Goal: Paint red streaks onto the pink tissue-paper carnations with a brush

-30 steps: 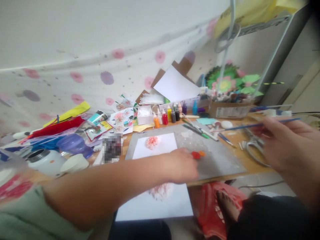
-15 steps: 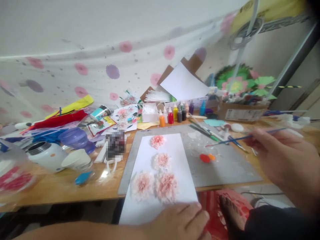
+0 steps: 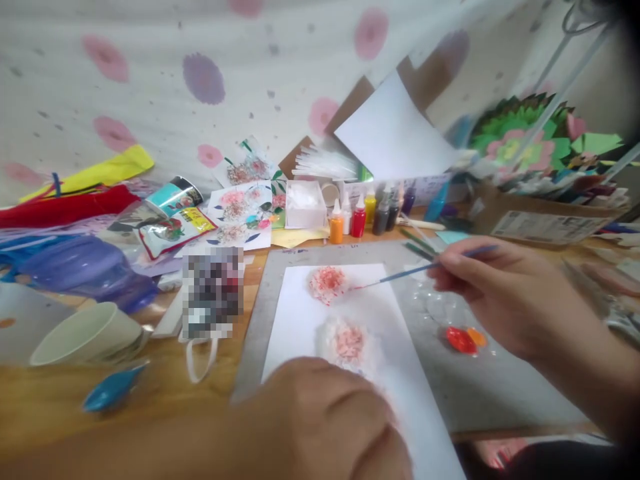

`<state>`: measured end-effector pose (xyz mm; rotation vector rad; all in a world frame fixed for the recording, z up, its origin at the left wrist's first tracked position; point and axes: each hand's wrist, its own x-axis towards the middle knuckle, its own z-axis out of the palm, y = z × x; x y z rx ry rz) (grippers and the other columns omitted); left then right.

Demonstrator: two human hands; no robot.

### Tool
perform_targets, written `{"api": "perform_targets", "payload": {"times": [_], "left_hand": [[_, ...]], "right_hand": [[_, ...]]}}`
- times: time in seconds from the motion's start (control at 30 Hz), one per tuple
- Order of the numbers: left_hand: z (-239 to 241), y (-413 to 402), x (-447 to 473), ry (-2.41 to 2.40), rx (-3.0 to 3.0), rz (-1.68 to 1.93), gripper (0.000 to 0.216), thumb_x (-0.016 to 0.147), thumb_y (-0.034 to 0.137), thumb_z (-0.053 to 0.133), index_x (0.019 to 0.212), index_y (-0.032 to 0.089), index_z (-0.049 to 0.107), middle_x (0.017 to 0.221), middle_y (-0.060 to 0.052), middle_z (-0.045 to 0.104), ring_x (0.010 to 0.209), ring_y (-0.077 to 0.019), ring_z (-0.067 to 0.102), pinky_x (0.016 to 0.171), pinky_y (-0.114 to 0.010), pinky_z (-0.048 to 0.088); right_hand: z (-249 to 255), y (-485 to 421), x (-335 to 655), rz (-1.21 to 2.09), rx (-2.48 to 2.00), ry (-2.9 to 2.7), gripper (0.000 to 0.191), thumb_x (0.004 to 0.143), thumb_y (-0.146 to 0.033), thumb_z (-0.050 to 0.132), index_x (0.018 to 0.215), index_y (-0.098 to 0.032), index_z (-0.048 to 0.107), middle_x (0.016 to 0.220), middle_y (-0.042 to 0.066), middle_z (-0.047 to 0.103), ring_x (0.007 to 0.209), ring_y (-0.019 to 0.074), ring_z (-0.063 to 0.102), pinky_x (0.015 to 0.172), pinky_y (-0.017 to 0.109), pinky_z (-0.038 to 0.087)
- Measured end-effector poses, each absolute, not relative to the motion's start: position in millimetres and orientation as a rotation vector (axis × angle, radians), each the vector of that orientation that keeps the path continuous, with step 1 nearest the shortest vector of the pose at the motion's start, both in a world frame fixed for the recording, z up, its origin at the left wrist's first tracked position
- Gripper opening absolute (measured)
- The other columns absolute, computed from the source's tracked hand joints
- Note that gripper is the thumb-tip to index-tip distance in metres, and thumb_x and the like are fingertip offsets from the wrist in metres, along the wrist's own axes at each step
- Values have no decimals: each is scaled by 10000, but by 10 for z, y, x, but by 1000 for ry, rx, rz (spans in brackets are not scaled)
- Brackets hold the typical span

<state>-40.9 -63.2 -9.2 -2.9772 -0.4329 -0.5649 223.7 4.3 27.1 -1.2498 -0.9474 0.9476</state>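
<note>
My right hand (image 3: 495, 293) grips a thin blue paintbrush (image 3: 425, 268), whose tip sits beside the topmost pink painted flower (image 3: 327, 283) on a white sheet of paper (image 3: 305, 313). A second pink flower (image 3: 347, 341) lies lower on the sheet. My left hand (image 3: 320, 423) rests fisted on the lower part of the paper and hides the flowers there; it holds nothing I can see. The sheet lies on a grey mat (image 3: 500, 387). Red and orange paint blobs (image 3: 463, 339) sit on the mat just below my right hand.
A row of small paint bottles (image 3: 365, 217) stands behind the mat. A white paper cup (image 3: 85, 333), a blue dropper (image 3: 113, 388) and a purple plastic container (image 3: 80, 267) lie at the left. A cardboard box (image 3: 545, 217) with paper flowers is at the right.
The view has moved closer to the table. My right hand brought the brush left to the top flower. My left hand shifted up over the lower flowers.
</note>
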Motion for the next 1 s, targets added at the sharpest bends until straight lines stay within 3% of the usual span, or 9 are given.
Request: {"api": "perform_targets", "payload": {"times": [0.07,0.2,0.43,0.7,1.0], "left_hand": [[-10,-408,-483,-465,-2901,-698,185,943,264,509,866,244,676,828,-45,722,721,-190,662,624,-327,599],[40,-162,-617,-769,-2844,-527,214,913,121,458,823,195,637,713,-24,677,649,-186,656,599,-326,547],[-45,-8,-757,-1135,-2795,-349,243,949,169,423,769,213,579,657,-6,635,576,-241,640,534,-395,470],[1,28,-739,-1237,-2852,73,248,933,151,434,719,235,526,630,0,613,556,-255,630,494,-375,326],[29,24,-715,-1313,-2877,265,195,921,152,456,764,243,528,681,1,621,616,-266,644,529,-379,302]], "right_hand": [[209,119,2188,977,-1270,-979,415,449,-489,920,656,-203,701,588,26,679,530,133,608,504,247,498],[91,154,2138,970,-1321,-1009,392,468,-492,917,625,-210,696,578,28,680,514,141,622,491,247,505],[70,165,2044,852,-1408,-1105,348,526,-497,894,583,-207,709,550,32,670,521,124,607,530,245,508],[-29,246,2003,815,-1430,-1176,330,612,-479,869,644,-195,704,603,43,705,565,136,645,572,257,517],[-135,258,1961,780,-1403,-1233,287,678,-458,848,680,-211,703,626,16,704,582,124,640,572,252,508]]}}
